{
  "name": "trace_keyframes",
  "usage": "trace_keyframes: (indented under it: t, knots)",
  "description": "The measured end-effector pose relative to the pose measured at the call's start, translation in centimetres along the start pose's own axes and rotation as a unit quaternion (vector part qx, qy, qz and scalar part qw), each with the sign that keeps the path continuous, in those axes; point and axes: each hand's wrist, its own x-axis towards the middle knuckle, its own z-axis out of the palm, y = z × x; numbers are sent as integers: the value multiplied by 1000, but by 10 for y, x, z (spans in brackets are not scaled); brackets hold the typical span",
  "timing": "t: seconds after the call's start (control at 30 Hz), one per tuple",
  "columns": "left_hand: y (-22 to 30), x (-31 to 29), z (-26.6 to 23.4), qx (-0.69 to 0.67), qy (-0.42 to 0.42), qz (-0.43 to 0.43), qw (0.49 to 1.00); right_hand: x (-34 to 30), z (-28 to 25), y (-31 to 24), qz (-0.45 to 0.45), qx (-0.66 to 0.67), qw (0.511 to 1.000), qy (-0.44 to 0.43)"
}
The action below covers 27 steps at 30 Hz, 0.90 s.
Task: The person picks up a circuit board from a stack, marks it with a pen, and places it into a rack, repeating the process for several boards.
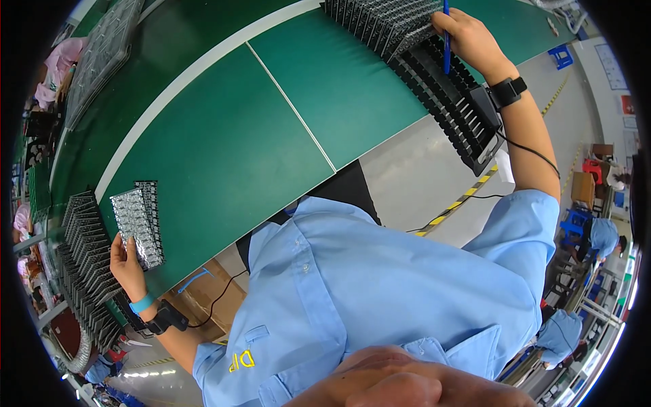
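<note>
My left hand (126, 266) pinches the near edge of a silvery-white circuit board panel (134, 220) at the left of the table. A second, darker panel (152, 214) lies partly under it. Beside that hand stands a black rack (88, 251) packed with upright panels. At the far right, my right hand (472, 42) is closed around a blue pen (447, 51) that points down. Its fingertips are at the end of another row of panels (380, 24) in a second black slotted rack (447, 102). Whether they also grip a panel I cannot tell.
The green tabletop (224, 149) has a white strip along its far side. The right-hand rack juts past the table edge over the grey floor. Black cables (536, 150) run from both wrist bands. A cardboard box (213, 298) sits below the table. Other people work at both sides.
</note>
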Motion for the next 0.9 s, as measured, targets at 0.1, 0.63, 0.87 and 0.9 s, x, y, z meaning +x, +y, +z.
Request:
trace_keyframes:
  t: [0.1,0.63,0.87,0.9]
  knots:
    - [0,-1,-9,-8,1,8,1000,-2,-4,-7,26,7,1000,-3]
    - [185,-74,122,196,45,386,900,-2,-65,-145,-30,99,967,234]
    - [217,-106,158,164,-155,354,907,19,32,-307,-37,433,898,66]
    - [211,-101,156,168,-164,361,902,19,41,-314,-31,430,900,61]
